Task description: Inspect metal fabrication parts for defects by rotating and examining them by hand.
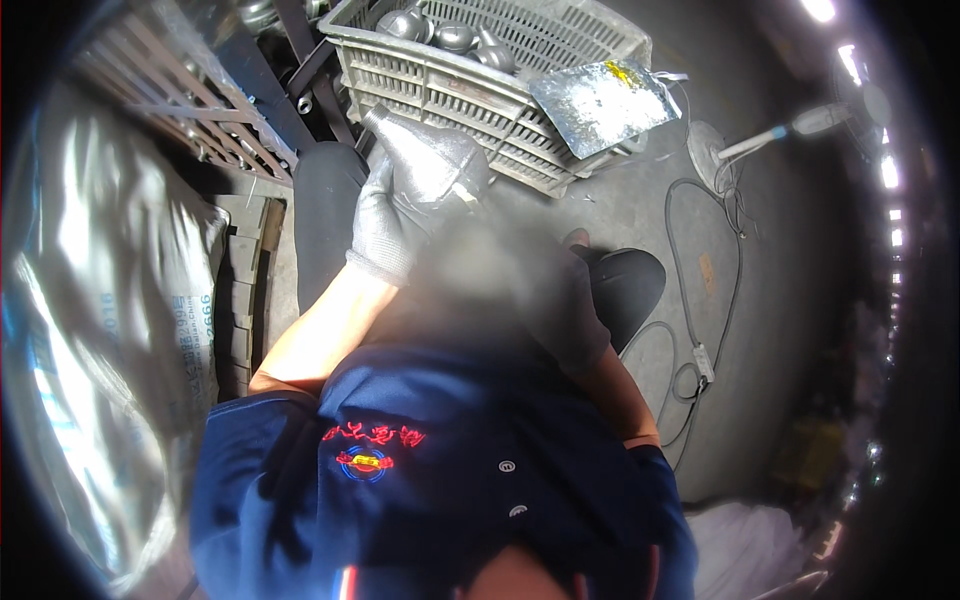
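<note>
Holding silvery bulb-shaped part [438,165] near slotted crate [440,90] with gloved left hand [385,225] curled round its side, cannot tell grip of blurred right hand [562,300]; likely stiff, heavyish, slick, best taken by wide body.

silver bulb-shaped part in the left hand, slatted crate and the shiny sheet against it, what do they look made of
Bulb-shaped part: likely metal, satin to bright, given its silvery grey sheen and strong highlights.
Slatted crate: probably moulded plastic, dull grey, with regular repeated slots.
Shiny sheet: glossy, perhaps plastic film or laminate; glare leaves it open.
</note>
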The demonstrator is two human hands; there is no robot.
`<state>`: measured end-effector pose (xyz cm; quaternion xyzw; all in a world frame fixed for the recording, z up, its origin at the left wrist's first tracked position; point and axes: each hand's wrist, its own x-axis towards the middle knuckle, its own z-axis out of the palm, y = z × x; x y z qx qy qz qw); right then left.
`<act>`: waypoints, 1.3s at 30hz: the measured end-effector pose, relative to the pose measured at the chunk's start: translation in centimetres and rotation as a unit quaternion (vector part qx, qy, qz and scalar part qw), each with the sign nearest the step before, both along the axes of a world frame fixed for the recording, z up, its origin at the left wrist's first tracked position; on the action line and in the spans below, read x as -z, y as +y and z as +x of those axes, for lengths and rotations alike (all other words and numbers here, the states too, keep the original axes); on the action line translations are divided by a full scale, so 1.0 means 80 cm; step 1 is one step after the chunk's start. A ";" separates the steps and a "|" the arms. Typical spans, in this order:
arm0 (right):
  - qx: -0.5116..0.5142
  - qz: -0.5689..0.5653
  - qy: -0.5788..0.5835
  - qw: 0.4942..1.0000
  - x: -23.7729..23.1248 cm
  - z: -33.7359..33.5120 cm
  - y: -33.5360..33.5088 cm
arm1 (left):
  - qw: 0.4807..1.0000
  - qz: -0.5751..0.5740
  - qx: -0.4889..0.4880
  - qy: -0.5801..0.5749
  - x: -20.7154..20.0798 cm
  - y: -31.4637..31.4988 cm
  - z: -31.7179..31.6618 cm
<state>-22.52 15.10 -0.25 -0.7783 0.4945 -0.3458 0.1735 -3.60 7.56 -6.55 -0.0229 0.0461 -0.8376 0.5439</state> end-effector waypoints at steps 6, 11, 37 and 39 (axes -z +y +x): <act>-0.027 0.039 0.022 0.999 -0.007 -0.012 0.002 | 1.000 0.004 0.002 -0.006 -0.005 0.001 -0.002; -0.038 0.076 -0.088 0.993 -0.018 -0.017 0.004 | 0.979 0.039 -0.056 -0.193 -0.026 0.007 -0.008; -0.034 0.017 -0.016 0.999 -0.016 -0.018 -0.001 | 0.999 0.033 -0.026 -0.035 -0.012 -0.002 0.001; -0.027 0.035 -0.041 0.998 -0.016 -0.019 -0.001 | 0.986 0.078 -0.049 -0.138 -0.021 0.000 -0.004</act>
